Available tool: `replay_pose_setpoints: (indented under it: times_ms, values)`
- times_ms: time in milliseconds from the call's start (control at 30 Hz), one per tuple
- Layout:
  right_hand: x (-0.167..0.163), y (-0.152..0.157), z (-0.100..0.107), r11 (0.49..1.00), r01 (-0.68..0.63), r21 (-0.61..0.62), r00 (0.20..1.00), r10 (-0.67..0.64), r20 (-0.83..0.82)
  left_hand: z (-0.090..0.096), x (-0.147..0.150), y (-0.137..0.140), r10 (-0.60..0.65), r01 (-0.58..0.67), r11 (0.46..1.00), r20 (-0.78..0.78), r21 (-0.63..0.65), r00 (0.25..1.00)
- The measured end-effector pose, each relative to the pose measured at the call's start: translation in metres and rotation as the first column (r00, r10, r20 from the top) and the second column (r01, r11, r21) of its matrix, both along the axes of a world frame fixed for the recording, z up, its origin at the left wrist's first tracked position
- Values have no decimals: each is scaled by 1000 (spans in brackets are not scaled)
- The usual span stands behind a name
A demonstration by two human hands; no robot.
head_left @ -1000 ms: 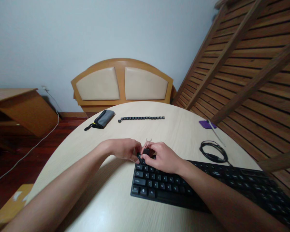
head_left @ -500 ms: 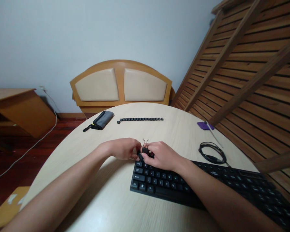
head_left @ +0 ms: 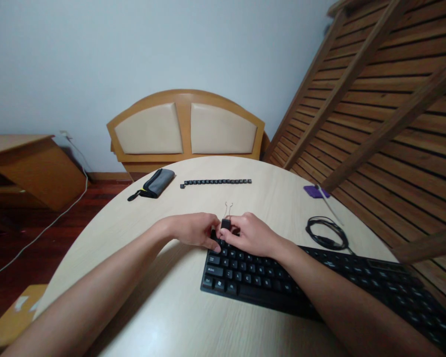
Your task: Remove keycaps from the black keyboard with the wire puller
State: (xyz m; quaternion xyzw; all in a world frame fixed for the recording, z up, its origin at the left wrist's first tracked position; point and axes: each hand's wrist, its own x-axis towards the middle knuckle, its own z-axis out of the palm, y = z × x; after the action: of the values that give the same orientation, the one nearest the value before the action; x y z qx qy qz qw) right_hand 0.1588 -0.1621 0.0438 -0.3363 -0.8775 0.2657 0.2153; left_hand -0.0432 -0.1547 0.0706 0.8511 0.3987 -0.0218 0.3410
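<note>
Head cam view, working outward from the body: both forearms come in low over the pale round desk (head_left: 163, 317) and meet right at the top-left corner of the black keyboard (head_left: 267, 285). The keyboard's long axis runs from that corner off toward the lower right, so its near-left end is the only part both hands can get at together.

The right hand (head_left: 250, 235) is pinched shut around a small black binder clip (head_left: 225, 223), thumb and fingers on the black body, with the two wire loops sticking straight up and slightly away from the camera. The clip sits just above the corner keys, between the two hands, basically touching both. The left hand (head_left: 193, 230) is curled, fingertips down at the keyboard's corner right beside the clip; looks like it's pressing or steadying there, though I can't tell whether it's actually gripping anything. The clip belongs to the right hand; the left is just as close, but off to the side.

Further out on the desk: a coiled black cable (head_left: 327, 234) to the right, a purple card (head_left: 314, 191) beyond it, then a neat row of loose keycaps (head_left: 216, 182) running left-right, and a grey pouch (head_left: 156, 183) to its left. Behind that, a wooden headboard (head_left: 186, 129) against the wall.
</note>
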Motion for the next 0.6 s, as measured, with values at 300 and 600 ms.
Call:
replay_pose_setpoints:
  times_ms: [300, 600]
  values:
    - [-1, 9, -16, 956, 48, -289, 914, -159, -374, -4, 0, 7, 29, -27, 999, 121, -17, 992]
    - [0, 16, -16, 923, 160, -349, 834, -316, -452, -12, -3, 19, 93, -84, 996, 414, -40, 906]
